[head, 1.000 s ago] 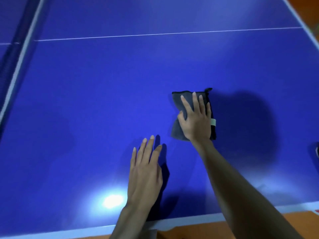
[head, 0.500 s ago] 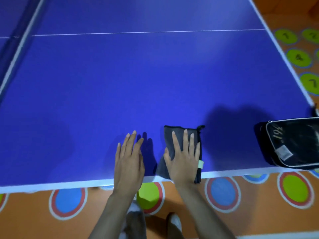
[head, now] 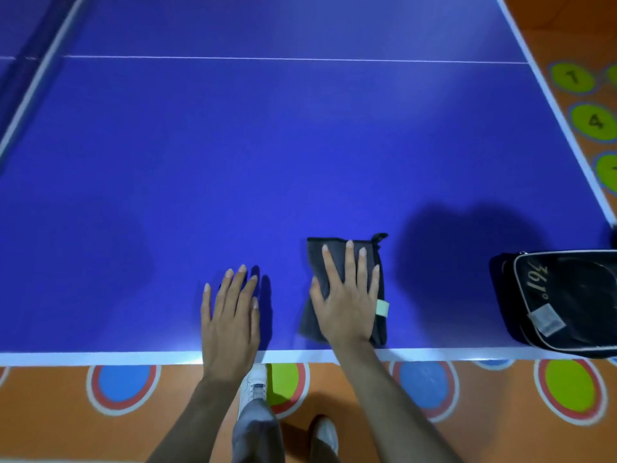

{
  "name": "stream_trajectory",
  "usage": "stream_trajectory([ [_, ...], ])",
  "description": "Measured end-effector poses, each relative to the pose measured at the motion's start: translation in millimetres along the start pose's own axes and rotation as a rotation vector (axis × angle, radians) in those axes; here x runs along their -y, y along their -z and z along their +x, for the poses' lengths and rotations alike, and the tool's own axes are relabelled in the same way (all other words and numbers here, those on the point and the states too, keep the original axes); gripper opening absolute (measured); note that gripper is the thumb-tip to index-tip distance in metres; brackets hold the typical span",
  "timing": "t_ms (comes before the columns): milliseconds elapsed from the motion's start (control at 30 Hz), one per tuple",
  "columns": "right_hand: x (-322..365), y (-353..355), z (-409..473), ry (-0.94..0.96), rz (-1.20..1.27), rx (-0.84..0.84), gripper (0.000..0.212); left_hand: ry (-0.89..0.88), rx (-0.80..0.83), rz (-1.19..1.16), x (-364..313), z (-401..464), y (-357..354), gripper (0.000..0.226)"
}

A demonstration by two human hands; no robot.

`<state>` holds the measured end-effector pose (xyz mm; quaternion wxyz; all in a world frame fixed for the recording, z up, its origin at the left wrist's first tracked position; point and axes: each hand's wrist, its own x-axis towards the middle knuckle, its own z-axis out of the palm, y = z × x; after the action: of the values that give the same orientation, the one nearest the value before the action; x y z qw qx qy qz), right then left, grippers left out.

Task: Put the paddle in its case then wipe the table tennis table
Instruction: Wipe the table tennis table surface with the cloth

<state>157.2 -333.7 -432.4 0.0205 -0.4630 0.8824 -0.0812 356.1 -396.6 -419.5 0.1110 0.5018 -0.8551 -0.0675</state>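
Observation:
A folded dark grey cloth (head: 379, 262) lies on the blue table tennis table (head: 267, 162) near its front edge. My right hand (head: 347, 295) presses flat on the cloth with straight, spread fingers. To its left, my left hand (head: 232, 312) rests flat on the bare table surface, holding nothing. A black paddle case (head: 567, 302) with pale trim and "361°" lettering lies at the front right corner of the table. The paddle itself is not visible.
The white front edge line (head: 100, 357) runs just below my hands, and the right edge (head: 551, 95) slants off toward the far corner. The orange floor (head: 484, 439) below has coloured circles. My shoes (head: 253, 382) stand under the table edge.
My right hand has dragged the cloth back toward the front edge of the table. My left hand has drawn back with it. The paddle case has come into view at right.

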Motion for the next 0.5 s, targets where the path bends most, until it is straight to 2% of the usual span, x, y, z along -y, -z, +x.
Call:
stream_trajectory([
  [267,4,-11,95,0.032,0.002,-0.057,0.061,-0.002,-0.023,-0.007,7,0,-12,0.048],
  [500,1,-6,55,0.074,0.038,-0.048,0.062,0.013,-0.023,-0.028,7,-1,-12,0.049],
])
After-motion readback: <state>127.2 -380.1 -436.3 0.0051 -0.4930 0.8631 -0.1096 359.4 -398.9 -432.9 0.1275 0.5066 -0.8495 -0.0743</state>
